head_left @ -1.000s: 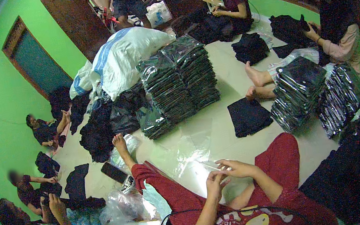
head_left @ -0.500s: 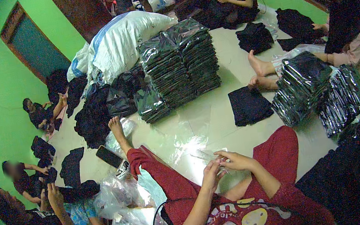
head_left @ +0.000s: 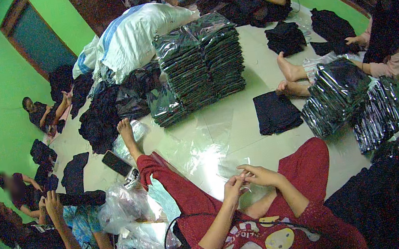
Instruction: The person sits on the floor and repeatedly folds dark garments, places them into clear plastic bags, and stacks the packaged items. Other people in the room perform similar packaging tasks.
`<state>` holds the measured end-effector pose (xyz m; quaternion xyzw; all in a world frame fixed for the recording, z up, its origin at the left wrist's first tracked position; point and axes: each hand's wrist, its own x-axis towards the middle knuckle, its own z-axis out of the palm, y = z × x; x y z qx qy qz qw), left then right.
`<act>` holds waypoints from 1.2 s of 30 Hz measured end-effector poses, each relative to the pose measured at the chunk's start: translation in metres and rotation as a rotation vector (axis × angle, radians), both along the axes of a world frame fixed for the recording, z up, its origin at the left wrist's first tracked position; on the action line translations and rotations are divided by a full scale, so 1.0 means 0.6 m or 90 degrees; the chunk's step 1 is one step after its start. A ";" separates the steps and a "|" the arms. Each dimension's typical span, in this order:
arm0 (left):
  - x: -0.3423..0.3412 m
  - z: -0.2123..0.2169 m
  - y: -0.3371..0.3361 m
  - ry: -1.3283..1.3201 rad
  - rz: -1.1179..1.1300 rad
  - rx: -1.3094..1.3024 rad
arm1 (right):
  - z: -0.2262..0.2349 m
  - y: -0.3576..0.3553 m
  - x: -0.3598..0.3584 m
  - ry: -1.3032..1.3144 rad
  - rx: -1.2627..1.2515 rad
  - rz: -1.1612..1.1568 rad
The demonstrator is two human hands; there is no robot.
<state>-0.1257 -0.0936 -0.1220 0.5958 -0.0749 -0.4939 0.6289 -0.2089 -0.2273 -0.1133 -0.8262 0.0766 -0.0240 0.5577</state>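
My left hand (head_left: pixel 233 190) and my right hand (head_left: pixel 259 175) meet above my crossed legs, fingers pinched together. Between them is a thin clear plastic bag (head_left: pixel 249 197), hard to make out against the shiny floor; its edges show beyond and below the fingers. Past my right knee, a folded black garment (head_left: pixel 277 112) lies flat on the tiles. To its right stand stacks of black garments in clear bags (head_left: pixel 334 96), leaning and glossy.
A tall pile of bagged black garments (head_left: pixel 200 62) stands ahead beside a large white sack (head_left: pixel 137 36). A phone (head_left: pixel 117 163) and loose plastic bags (head_left: pixel 124 205) lie left of my leg. Several people sit around with dark cloth; dark fabric (head_left: pixel 376 201) heaps at my right.
My hands stay together, with the fingers slightly shifted. The person at near left has lowered their raised hands a little. A person at the far doorway has bent a leg.
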 end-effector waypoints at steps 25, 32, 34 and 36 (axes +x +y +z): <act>-0.003 -0.019 -0.013 0.052 0.013 -0.054 | 0.014 -0.009 -0.007 0.038 0.017 -0.097; 0.009 -0.042 -0.006 0.118 0.086 -0.056 | 0.000 0.022 0.010 -0.005 -0.140 -0.059; 0.012 -0.049 -0.003 0.132 0.083 -0.024 | -0.007 0.029 0.015 0.002 -0.161 -0.046; 0.015 -0.051 -0.001 0.102 0.056 -0.018 | -0.012 0.033 0.016 0.004 -0.203 -0.048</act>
